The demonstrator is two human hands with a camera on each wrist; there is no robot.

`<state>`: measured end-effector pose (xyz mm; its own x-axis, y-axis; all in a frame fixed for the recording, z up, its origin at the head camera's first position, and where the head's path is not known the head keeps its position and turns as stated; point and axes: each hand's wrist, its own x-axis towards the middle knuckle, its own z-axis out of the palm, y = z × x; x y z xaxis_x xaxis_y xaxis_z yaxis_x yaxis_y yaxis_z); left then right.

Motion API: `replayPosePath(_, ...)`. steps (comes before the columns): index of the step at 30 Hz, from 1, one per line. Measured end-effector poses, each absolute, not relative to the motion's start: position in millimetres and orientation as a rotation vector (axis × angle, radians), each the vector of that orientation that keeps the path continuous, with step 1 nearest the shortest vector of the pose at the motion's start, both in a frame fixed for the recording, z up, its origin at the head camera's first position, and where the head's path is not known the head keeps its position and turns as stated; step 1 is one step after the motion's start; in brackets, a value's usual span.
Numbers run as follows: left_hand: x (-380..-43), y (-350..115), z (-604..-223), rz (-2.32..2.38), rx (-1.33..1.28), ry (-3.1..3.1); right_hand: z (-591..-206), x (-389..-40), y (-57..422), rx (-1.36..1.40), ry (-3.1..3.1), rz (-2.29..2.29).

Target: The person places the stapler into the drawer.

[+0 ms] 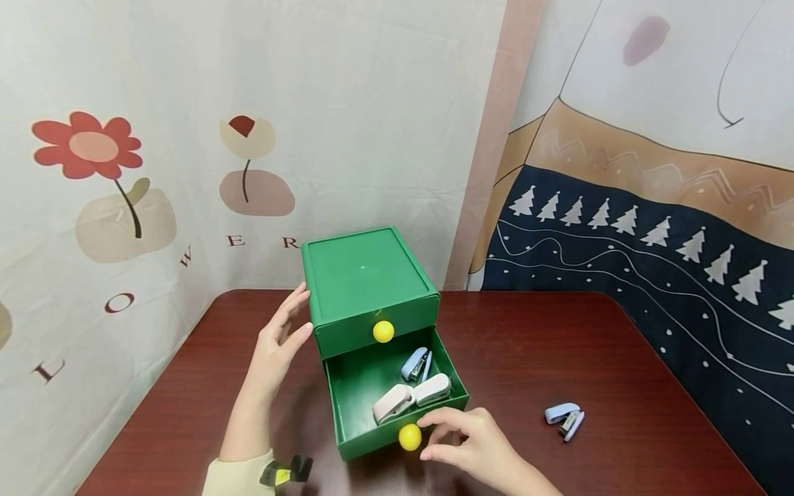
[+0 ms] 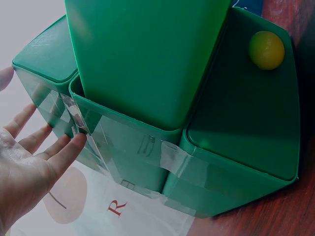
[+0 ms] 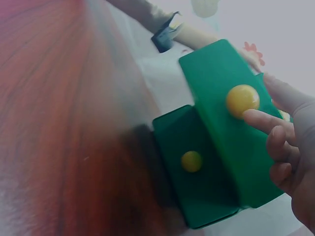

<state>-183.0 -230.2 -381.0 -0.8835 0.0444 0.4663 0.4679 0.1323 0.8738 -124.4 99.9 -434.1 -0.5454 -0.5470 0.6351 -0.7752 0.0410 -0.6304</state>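
Note:
A green drawer chest stands on the table, its middle drawer pulled out. Inside lie a light blue mini stapler, a white stapler and a pinkish-white one. My left hand has its fingers spread against the chest's left side; in the left wrist view, fingertips meet the taped wall. My right hand is at the pulled-out drawer's yellow knob. In the right wrist view, the index fingertip is right at that knob, with the thumb apart from it.
Another light blue stapler lies on the dark red table, right of the chest. The upper drawer's yellow knob shows above. A bottom drawer's knob appears in the right wrist view. Printed curtains hang behind.

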Motion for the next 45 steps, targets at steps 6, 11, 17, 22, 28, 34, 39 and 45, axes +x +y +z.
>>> replayPosePath(6, -183, -229, -381, -1.816, -0.497, -2.086, -453, -127, 100, 1.354, -2.159, 1.652)
replayPosePath(11, -183, -229, -381, -1.807, -0.494, -2.095, -458, -126, 95, 1.321, -2.181, 1.762)
replayPosePath(17, -183, -229, -380, -1.816, -0.498, -2.081, -451, -126, 85, 1.376, -2.060, 1.709)
replayPosePath(22, -183, -229, -380, -1.817, -0.498, -2.084, -428, -122, 78, 1.368, -2.038, 1.655)
replayPosePath(28, -183, -230, -380, -1.814, -0.487, -2.093, -428, -136, 70, 1.316, -2.048, 1.627)
replayPosePath(34, -183, -229, -380, -1.816, -0.483, -2.104, -444, -158, 65, 1.225, -2.139, 1.687)
replayPosePath(39, -183, -229, -380, -1.818, -0.482, -2.095, -443, -170, 60, 1.172, -2.206, 1.706)
replayPosePath(45, -184, -229, -380, -1.801, -0.482, -2.096, -441, -181, 52, 1.107, -2.268, 1.705)
